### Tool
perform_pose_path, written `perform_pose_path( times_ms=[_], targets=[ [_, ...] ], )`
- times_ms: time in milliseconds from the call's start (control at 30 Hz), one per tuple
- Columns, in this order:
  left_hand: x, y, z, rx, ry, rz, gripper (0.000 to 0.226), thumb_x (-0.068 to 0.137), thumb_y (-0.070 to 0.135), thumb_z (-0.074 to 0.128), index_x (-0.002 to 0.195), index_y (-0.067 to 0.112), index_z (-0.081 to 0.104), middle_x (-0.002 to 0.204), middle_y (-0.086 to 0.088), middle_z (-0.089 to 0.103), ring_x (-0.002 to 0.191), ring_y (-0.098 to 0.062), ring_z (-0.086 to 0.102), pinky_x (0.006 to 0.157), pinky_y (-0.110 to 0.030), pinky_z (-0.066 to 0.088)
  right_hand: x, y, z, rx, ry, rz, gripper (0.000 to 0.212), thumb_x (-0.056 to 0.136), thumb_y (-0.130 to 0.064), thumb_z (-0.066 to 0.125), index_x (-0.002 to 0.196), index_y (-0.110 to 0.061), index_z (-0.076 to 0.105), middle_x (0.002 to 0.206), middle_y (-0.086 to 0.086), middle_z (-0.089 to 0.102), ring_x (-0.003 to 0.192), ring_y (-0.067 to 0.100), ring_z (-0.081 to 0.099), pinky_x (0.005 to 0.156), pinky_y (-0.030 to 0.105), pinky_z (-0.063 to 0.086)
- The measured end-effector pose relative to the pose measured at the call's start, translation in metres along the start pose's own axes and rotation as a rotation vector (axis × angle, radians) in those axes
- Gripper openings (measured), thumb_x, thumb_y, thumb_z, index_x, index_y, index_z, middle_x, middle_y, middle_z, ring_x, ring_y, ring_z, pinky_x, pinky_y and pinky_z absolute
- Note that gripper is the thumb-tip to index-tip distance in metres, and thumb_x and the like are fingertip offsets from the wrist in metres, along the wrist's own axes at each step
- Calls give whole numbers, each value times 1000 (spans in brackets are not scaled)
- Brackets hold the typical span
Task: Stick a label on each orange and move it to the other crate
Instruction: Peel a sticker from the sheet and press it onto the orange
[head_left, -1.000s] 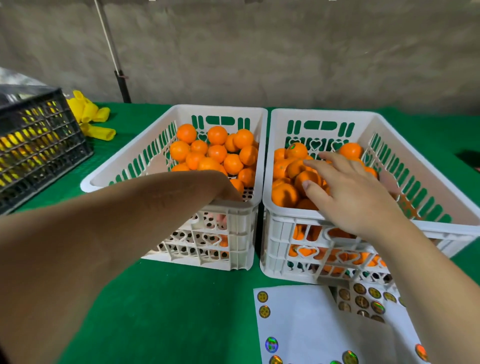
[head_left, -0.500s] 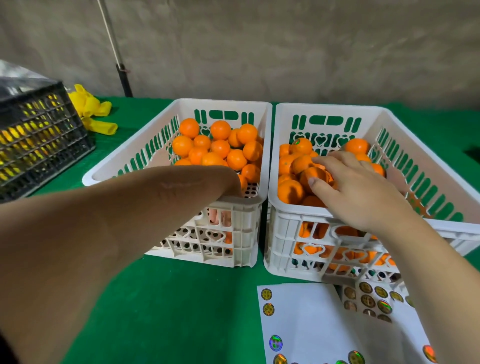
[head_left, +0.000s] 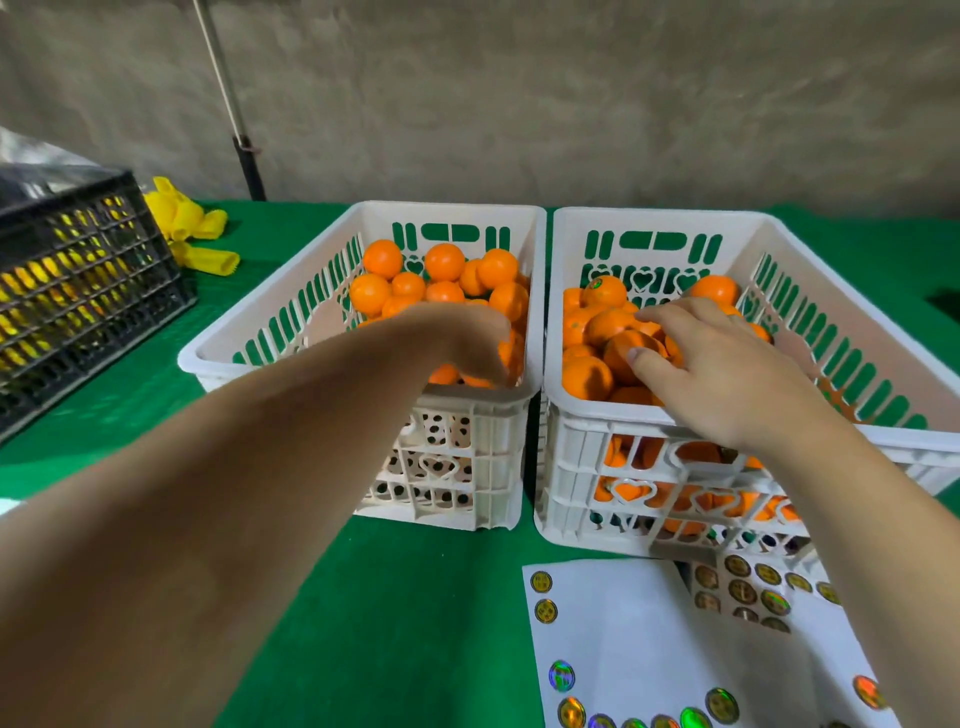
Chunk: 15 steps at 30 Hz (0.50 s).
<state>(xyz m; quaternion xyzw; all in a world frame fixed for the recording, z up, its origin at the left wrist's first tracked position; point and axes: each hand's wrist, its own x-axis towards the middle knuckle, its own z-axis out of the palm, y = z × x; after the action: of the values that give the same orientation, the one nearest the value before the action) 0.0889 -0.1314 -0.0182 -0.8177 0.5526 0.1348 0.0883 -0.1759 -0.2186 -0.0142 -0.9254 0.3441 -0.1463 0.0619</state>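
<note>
Two white plastic crates stand side by side on the green table. The left crate (head_left: 270, 332) holds a heap of oranges (head_left: 444, 262). My left hand (head_left: 462, 338), blurred, is over its near right corner with fingers curled down round an orange (head_left: 508, 356). The right crate (head_left: 649, 221) also holds oranges, and one at the back (head_left: 602, 291) shows a round label. There my right hand (head_left: 727, 374) lies spread over the pile, thumb touching an orange (head_left: 618, 345). A white label sheet (head_left: 649, 649) with round shiny stickers lies in front of the right crate.
A black crate (head_left: 78, 291) with yellow things inside stands at the far left. Yellow pieces (head_left: 197, 234) lie behind it on the table. A thin pole (head_left: 239, 130) rises at the back against a grey wall. A second sticker sheet (head_left: 748, 592) pokes out under the right crate.
My left hand has come up from the near corner of the left crate, now curled round an orange. My right hand has stayed on the right crate's pile, its fingers spreading flatter.
</note>
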Motion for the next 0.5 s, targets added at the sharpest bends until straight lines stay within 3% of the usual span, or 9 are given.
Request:
perform_pose_path(
  times_ms=[67, 133, 200, 267, 333, 400, 500],
  targets=[
    [-25, -7, -14, -198, 250, -8, 37, 81, 51, 66, 102, 22, 61, 91, 2, 60, 80, -17, 58, 62, -30, 42, -2, -2, -2, -11, -15, -19, 57, 98, -65, 31, 150, -40, 36, 155, -5, 37, 141, 28, 36, 107, 50, 37],
    [-57, -10, -14, -379, 497, -23, 47, 75, 57, 66, 112, 29, 59, 94, 12, 57, 80, -5, 56, 58, -25, 40, -6, -4, -2, -38, 14, -39, 56, 100, -62, 29, 149, -39, 39, 154, -4, 40, 139, 27, 40, 102, 49, 37],
    [-92, 0, 15, -574, 734, 85, 54, 79, 53, 74, 126, 36, 56, 99, 22, 55, 84, 5, 59, 59, -16, 45, -10, -7, -2, -74, 107, -66, 51, 102, -57, 30, 147, -37, 43, 149, -3, 46, 135, 26, 44, 89, 45, 36],
    [-130, 22, 58, -711, 933, 257, 54, 84, 47, 77, 131, 36, 54, 111, 20, 61, 97, 4, 64, 71, -16, 54, -16, -10, -2, -101, 224, -108, 45, 104, -52, 32, 142, -35, 49, 140, -1, 53, 127, 27, 49, 80, 40, 32],
    [-154, 44, 109, -700, 1073, 300, 61, 84, 42, 76, 138, 28, 51, 127, 8, 60, 110, -9, 61, 88, -27, 52, -22, -13, -2, -112, 300, -148, 40, 104, -48, 34, 136, -32, 54, 130, 1, 57, 120, 29, 51, 83, 42, 38],
    [-166, 64, 159, -743, 1138, 230, 64, 81, 43, 76, 137, 29, 49, 130, 12, 54, 114, -7, 54, 94, -26, 44, -28, -15, 0, -156, 330, -204, 39, 105, -46, 34, 131, -29, 58, 125, 2, 59, 116, 30, 50, 94, 45, 38],
    [-169, 86, 218, -1054, 924, 78, 62, 83, 44, 82, 133, 48, 45, 130, 23, 54, 119, -7, 56, 98, -30, 48, -49, -20, 15, -225, 430, -270, 40, 106, -42, 36, 131, -24, 61, 131, 4, 56, 120, 33, 47, 99, 46, 32]
  ],
)
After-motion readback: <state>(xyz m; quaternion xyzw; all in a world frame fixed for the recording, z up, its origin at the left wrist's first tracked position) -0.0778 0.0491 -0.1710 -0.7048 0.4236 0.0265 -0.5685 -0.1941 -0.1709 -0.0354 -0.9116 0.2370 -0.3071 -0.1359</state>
